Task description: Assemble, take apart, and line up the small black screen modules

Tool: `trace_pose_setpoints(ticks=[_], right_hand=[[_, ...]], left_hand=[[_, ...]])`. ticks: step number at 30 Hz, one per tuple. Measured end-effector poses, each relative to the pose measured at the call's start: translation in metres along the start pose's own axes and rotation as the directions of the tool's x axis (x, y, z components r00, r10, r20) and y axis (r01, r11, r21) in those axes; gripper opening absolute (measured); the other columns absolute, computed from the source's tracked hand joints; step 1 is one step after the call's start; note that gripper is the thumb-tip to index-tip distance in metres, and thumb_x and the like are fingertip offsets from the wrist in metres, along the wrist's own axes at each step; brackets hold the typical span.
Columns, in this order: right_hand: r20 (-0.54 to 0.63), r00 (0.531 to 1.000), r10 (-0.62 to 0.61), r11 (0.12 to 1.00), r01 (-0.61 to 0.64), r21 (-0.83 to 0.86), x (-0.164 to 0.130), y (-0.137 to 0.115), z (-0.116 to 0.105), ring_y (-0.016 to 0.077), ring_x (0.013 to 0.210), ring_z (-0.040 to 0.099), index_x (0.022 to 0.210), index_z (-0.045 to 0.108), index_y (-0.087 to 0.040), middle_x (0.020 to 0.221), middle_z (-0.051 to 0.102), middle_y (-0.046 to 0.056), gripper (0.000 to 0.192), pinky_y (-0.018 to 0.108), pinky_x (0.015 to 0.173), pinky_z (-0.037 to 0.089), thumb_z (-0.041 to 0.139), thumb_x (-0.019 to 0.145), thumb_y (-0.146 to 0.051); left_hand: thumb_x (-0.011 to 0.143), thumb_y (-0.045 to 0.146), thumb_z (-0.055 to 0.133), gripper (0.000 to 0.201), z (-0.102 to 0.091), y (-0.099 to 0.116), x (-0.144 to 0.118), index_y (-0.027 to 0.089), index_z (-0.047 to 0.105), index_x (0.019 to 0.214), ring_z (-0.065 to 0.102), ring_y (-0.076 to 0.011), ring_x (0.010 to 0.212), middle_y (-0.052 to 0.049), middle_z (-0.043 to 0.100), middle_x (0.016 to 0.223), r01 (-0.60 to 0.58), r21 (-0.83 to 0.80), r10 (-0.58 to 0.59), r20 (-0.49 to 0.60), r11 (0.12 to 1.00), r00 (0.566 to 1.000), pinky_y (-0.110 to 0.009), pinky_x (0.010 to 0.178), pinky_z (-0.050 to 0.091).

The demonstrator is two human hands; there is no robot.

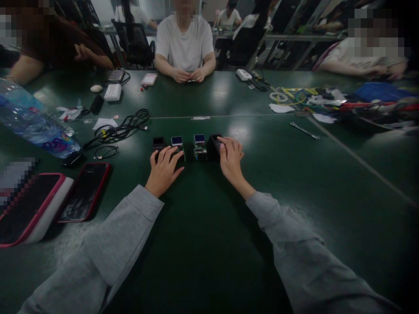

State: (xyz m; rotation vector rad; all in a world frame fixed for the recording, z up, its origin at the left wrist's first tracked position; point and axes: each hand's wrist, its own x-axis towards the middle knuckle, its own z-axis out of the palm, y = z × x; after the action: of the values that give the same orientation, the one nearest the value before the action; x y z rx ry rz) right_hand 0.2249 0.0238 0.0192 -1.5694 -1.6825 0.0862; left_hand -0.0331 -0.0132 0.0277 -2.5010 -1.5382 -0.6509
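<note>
A row of small electronic modules stands on the dark green table [203, 226]. Two black boxes [158, 144] [214, 146] are at the ends, and two open boards with blue screens [177, 144] [199, 146] are between them. My left hand [163, 168] rests with its fingers on the left black box and the left screen module. My right hand [231, 157] touches the right black box with its fingertips. Both arms wear grey sleeves.
Two red-edged phones [85, 192] [28, 209] lie at the left, with a plastic water bottle [34, 122] and a black cable [121, 126] behind them. A wrench [304, 130] and a clutter of parts [343, 102] lie at the right. A person in a white shirt [185, 43] sits opposite.
</note>
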Motion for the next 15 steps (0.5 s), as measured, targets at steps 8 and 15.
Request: trace_pose_setpoints(ticks=[8,15], right_hand=[[-0.004,1.000,0.002,1.000,-0.002,0.020,0.0009,0.0026,0.0002,0.0309,0.124,0.047,0.130,0.060,-0.032,0.132,0.058,0.008,0.043,0.051,0.094,0.040,0.026,0.107,-0.046],[-0.010,1.000,0.003,0.999,-0.003,0.041,0.0011,0.0044,0.0027,0.0298,0.123,0.047,0.130,0.061,-0.031,0.131,0.058,0.008,0.046,0.050,0.095,0.040,0.025,0.107,-0.048]], left_hand=[[0.097,0.032,0.058,0.051,0.0022,-0.0017,0.0000,0.026,0.046,0.146,0.044,-0.0350,0.141,-0.015,0.051,0.151,0.003,-0.046,-0.003,-0.005,0.999,1.000,-0.061,0.115,0.026],[0.099,0.036,0.055,0.044,-0.0054,-0.0031,0.0002,0.023,0.051,0.142,0.055,-0.0298,0.131,-0.013,0.060,0.143,0.019,-0.135,-0.027,-0.062,0.991,0.998,-0.054,0.114,0.034]])
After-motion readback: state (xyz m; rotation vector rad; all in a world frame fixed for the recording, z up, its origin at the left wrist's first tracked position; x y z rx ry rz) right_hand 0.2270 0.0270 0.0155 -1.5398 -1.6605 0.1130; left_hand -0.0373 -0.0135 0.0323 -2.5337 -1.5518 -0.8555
